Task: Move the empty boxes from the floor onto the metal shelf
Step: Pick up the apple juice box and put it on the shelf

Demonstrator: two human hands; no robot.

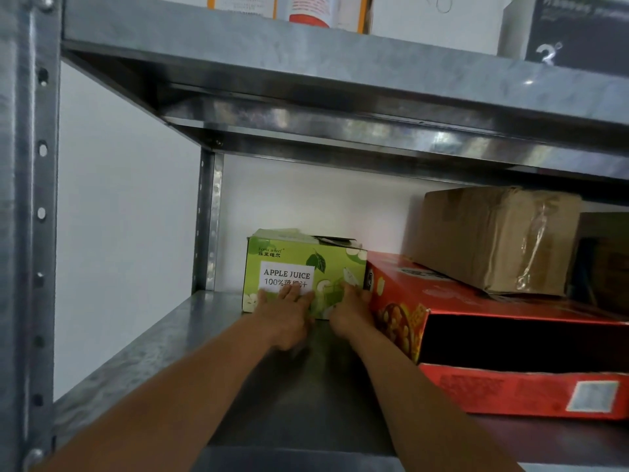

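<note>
Left hand [288, 310]: fingers straight, spread, pressed flat on the left half of the green box's [299, 257] front face. Right hand [350, 310]: fingers straight, flat near that face's right edge. Both forearms bare, stretched forward.

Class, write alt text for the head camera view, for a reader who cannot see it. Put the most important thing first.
A person's left hand and right hand press against the front of a green apple juice box standing deep on a metal shelf. It sits beside a long red box, which carries a taped brown cardboard box.
</note>
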